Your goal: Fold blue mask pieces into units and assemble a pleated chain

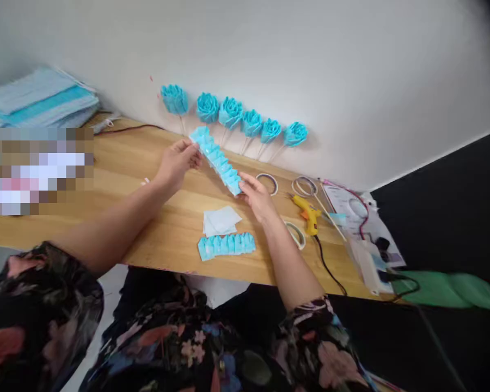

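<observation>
A long strip of folded light-blue petals (217,158) is stretched between my two hands above the wooden table (147,179). My left hand (178,161) pinches its far upper end, fingers closed on it. At the near lower end, my right hand (258,197) grips the strip with closed fingers. A second, shorter blue folded strip (226,245) lies on the table near the front edge. Just behind it rests a small pile of white squares (221,220).
Several blue paper roses on sticks (232,115) lean against the white wall. A yellow glue gun (307,213) with a black cord, tape rolls (268,182), papers and a power strip (367,261) lie to the right. A stack of blue sheets (41,98) sits far left.
</observation>
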`<state>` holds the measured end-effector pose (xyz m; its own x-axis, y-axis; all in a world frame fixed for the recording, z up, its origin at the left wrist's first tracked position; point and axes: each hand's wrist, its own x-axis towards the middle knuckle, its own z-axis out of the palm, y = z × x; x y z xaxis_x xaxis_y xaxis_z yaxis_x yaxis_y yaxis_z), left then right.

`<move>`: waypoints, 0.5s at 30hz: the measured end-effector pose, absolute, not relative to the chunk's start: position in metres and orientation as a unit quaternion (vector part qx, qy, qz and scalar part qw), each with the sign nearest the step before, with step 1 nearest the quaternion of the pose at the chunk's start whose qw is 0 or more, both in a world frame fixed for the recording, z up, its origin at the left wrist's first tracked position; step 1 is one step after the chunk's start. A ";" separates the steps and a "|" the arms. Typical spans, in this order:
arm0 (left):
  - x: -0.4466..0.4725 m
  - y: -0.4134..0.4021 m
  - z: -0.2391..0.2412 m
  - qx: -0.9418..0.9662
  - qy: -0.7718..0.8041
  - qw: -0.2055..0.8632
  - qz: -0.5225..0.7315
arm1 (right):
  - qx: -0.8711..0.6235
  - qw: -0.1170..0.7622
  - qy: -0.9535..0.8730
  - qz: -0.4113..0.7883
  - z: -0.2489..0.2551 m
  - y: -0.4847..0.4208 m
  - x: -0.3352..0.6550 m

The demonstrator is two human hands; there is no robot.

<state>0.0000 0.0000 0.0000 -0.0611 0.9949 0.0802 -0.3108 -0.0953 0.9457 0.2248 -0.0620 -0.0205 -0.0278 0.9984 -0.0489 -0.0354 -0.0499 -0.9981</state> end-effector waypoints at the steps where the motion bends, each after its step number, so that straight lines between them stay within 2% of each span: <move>1: -0.001 0.001 0.000 0.429 0.420 0.529 0.599 | -0.502 0.489 -0.485 0.523 -0.021 -0.061 0.226; 6: -0.005 0.003 -0.002 0.443 0.479 0.501 0.569 | -0.516 0.482 -0.492 0.509 -0.026 -0.058 0.229; 15: -0.009 0.006 -0.005 0.435 0.483 0.496 0.576 | -0.509 0.501 -0.488 0.502 -0.025 -0.059 0.228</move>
<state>-0.0090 0.0058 -0.0050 -0.1297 0.9913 0.0215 -0.1506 -0.0411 0.9877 0.2284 -0.0586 -0.0246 0.0207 0.9995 -0.0229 -0.0057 -0.0228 -0.9997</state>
